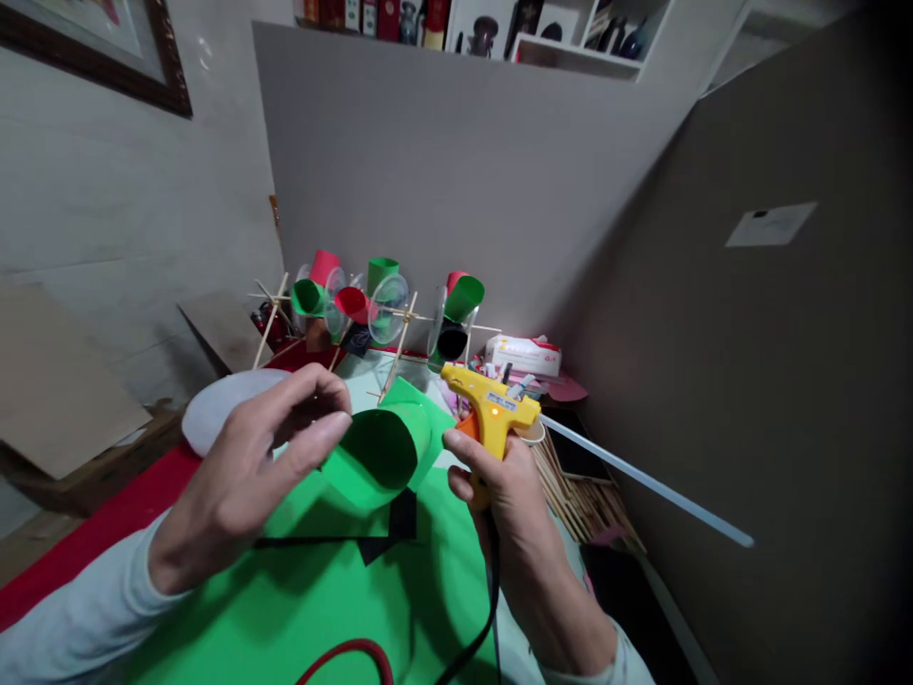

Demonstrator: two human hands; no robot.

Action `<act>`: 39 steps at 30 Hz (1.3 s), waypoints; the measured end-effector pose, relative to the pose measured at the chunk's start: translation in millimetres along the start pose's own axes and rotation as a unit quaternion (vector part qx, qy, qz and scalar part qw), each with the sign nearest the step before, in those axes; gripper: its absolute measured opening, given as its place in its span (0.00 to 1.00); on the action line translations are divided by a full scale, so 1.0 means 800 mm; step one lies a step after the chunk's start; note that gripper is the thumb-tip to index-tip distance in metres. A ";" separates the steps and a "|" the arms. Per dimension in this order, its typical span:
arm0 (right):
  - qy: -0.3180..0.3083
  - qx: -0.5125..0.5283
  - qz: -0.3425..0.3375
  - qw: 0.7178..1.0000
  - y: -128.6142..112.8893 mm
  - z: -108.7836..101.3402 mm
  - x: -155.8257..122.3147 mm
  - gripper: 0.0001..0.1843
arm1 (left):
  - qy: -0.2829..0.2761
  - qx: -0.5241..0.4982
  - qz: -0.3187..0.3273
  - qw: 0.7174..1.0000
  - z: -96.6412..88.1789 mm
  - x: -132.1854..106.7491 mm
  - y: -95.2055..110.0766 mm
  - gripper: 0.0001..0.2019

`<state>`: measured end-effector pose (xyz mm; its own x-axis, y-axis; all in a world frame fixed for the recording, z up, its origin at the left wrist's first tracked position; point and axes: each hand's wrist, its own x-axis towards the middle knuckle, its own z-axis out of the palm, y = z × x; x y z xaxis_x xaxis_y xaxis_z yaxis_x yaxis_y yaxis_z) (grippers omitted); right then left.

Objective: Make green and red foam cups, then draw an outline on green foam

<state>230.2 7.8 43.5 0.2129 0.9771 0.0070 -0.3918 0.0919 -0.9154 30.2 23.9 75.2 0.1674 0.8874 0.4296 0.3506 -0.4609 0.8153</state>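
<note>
Green paper tube [389, 447] beside left hand [253, 466] (pinch unclear) wants steadying; right hand [514, 490] grips yellow plastic glue gun [494, 407].

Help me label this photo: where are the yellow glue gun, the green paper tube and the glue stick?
Yellow glue gun [494, 407]: head view, on its body.
Green paper tube [385, 455]: head view, on its shaded inner wall.
Glue stick [646, 479]: head view, midway along its exposed length.

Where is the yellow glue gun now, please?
In the head view, the yellow plastic glue gun is right of centre, in the right hand, just right of the green paper tube.
</note>
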 end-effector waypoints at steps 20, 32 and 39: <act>0.027 -0.005 0.147 0.989 0.054 -0.039 -0.025 0.18 | -0.138 -0.256 -0.312 0.904 0.033 -0.027 -0.111 0.13; -0.001 -0.018 0.169 0.985 0.068 -0.040 -0.038 0.17 | -0.197 -0.136 -0.263 0.935 0.028 -0.032 -0.101 0.12; -0.002 -0.067 0.171 0.983 0.075 -0.045 -0.041 0.17 | -0.202 -0.119 -0.238 0.943 0.025 -0.038 -0.100 0.12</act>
<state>231.7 -25.8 -26.0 0.0862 0.9470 -0.3094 -0.3191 -0.2679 -0.9091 15.8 33.8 -11.0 0.3979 0.9051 -0.1501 0.2657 0.0429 0.9631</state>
